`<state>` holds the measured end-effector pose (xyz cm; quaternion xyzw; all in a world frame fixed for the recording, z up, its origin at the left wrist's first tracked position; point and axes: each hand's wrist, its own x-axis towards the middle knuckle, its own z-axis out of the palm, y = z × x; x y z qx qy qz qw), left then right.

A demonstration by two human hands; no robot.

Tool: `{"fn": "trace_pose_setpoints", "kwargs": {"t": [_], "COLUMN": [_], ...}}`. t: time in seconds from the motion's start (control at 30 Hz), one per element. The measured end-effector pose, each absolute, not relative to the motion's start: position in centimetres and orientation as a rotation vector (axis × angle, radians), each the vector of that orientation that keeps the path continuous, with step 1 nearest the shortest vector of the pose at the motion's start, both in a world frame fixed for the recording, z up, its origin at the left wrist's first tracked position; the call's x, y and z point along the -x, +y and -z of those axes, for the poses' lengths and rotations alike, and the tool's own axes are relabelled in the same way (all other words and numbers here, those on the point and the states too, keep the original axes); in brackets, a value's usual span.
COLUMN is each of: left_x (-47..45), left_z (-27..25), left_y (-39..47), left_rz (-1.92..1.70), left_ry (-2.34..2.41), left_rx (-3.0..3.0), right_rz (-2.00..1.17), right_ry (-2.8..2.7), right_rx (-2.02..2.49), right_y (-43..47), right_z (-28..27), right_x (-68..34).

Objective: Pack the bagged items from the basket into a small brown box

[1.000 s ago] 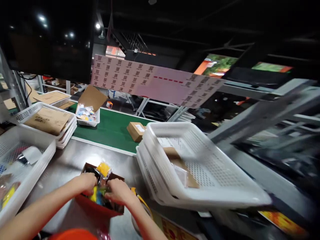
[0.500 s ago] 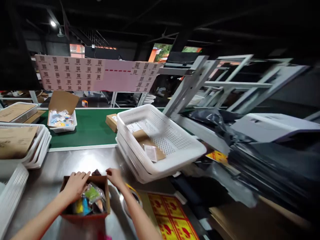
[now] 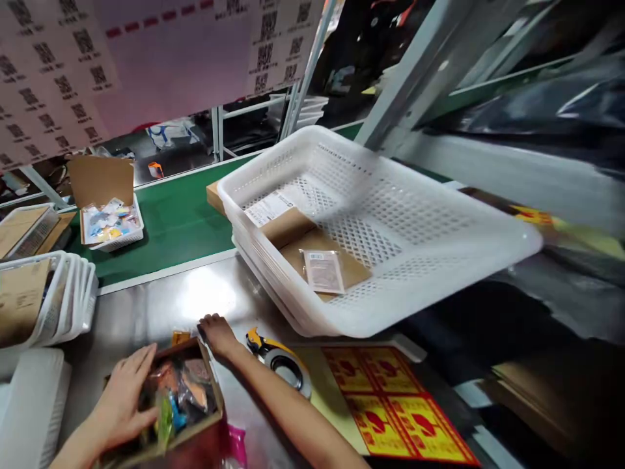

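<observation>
On the steel tabletop [image 3: 161,306], the left hand [image 3: 124,397] lies flat and open on the brown box [image 3: 168,407], which is stuffed with colourful packets [image 3: 178,394]. The right hand [image 3: 217,333], fingers loose and holding nothing, touches its far corner. A tape dispenser [image 3: 280,358] lies just beside. Stacked white baskets [image 3: 390,241] hold a flat carton [image 3: 312,251] and a sachet [image 3: 323,271].

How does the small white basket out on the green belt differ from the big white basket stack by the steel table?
The small basket is brim-full of colourful packets, with a brown cardboard flap standing behind it; the big basket stack holds only flat brown envelopes and a label, mostly bare mesh. The small one sits level, the big one tilts. Both are white perforated plastic.
</observation>
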<state>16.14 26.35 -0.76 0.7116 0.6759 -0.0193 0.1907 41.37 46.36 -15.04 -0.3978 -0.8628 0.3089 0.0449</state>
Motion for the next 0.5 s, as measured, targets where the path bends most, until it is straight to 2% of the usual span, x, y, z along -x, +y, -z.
{"fn": "trace_pose_setpoints", "kwargs": {"t": [0.1,0.17,0.23,0.4,0.5], "left_x": [-13.1,-12.1,-12.3,-17.1,-20.4], "left_z": [-1.6,-2.1,-1.5,2.9,4.6], "left_y": [29.9,33.6,37.7,44.7,45.3], "left_rz": [-0.263,-0.334,-0.239,0.315,0.312], "left_ry": [1.823,1.850,1.805,1.552,1.546], "left_rx": [-1.735,-1.696,-1.762,-1.955,-2.026], "right_rz": [-0.898,-0.894,-0.965,-1.381,-1.463], "right_ry": [-2.548,-2.480,-2.413,-2.504,-2.529], "right_rx": [1.372,1.420,1.346,1.023,1.061], "right_y": [43.4,39.7,35.3,26.8,25.0], "right_z": [15.3,15.6,16.3,18.8,20.1], "right_x": [-43.9,-46.4,-49.0,-53.4,-53.6]}}
